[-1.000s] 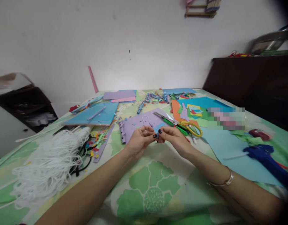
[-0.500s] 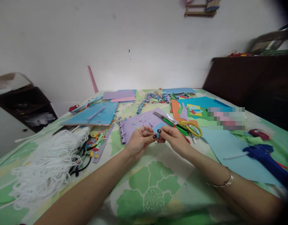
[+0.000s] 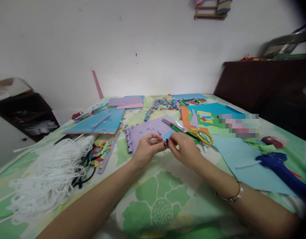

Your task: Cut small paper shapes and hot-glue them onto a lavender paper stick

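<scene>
My left hand point(image 3: 148, 148) and my right hand point(image 3: 184, 148) meet at their fingertips near the middle of the table. Both are pinched, and whatever is between the fingers is too small and covered to make out. Just beyond them lies a purple sheet point(image 3: 140, 132) with a white cord loop point(image 3: 154, 127) on it and a rolled purple edge at its left. Scissors with green handles point(image 3: 176, 126) and yellow-handled scissors point(image 3: 209, 137) lie beyond my right hand.
White cord point(image 3: 45, 176) is heaped at the left beside colored paper scraps point(image 3: 101, 152). A blue folder point(image 3: 98, 121) lies behind it. At the right are a light blue sheet point(image 3: 232, 152) and a blue glue gun point(image 3: 284, 169). Curled paper strips point(image 3: 165, 103) lie at the back.
My right hand has turned and its fingers have curled in more. The small blue piece seen between my fingertips before is now hidden. The view has shifted slightly.
</scene>
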The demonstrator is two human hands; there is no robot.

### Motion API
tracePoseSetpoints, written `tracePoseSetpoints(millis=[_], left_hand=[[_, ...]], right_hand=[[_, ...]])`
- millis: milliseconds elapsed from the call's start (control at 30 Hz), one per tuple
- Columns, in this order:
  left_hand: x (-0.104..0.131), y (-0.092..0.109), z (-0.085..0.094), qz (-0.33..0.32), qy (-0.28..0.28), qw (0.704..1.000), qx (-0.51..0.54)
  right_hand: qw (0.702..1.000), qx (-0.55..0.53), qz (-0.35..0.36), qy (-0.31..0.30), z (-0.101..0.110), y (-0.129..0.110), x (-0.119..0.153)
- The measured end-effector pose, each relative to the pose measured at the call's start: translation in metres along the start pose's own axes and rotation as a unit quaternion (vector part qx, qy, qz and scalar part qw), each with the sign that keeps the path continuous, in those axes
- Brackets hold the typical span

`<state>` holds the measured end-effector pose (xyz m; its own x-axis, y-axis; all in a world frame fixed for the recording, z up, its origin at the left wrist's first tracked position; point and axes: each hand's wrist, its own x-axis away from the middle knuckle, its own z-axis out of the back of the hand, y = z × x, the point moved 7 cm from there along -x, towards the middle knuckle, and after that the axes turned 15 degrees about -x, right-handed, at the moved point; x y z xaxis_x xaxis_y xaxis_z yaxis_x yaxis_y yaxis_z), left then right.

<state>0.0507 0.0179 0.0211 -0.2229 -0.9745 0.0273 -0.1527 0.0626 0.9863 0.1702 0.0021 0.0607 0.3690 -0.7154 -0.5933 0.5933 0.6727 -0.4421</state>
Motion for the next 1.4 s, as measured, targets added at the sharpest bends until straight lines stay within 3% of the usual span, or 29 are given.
tracePoseSetpoints(millis=[367,867,967,1167,1400], left_hand=[[-0.001,0.005,0.002,-0.045,0.005,0.998,-0.043],[0.000,0.022,0.006,-0.107,0.024,0.978,-0.178],[-0.002,0.019,0.006,-0.097,0.005,0.980,-0.173],[-0.008,0.009,0.009,-0.074,-0.018,0.991,-0.115],[-0.008,0.013,0.012,-0.096,0.014,0.989,-0.116]], right_hand=[[0.985,-0.167,-0.040,0.010,0.009,0.005,-0.002],[0.988,-0.149,0.030,0.021,0.018,-0.005,-0.004],[0.988,-0.152,0.028,0.018,0.019,-0.003,-0.005],[0.979,-0.186,0.046,0.070,0.024,0.000,-0.005],[0.942,-0.307,-0.070,0.115,0.023,0.031,-0.006]])
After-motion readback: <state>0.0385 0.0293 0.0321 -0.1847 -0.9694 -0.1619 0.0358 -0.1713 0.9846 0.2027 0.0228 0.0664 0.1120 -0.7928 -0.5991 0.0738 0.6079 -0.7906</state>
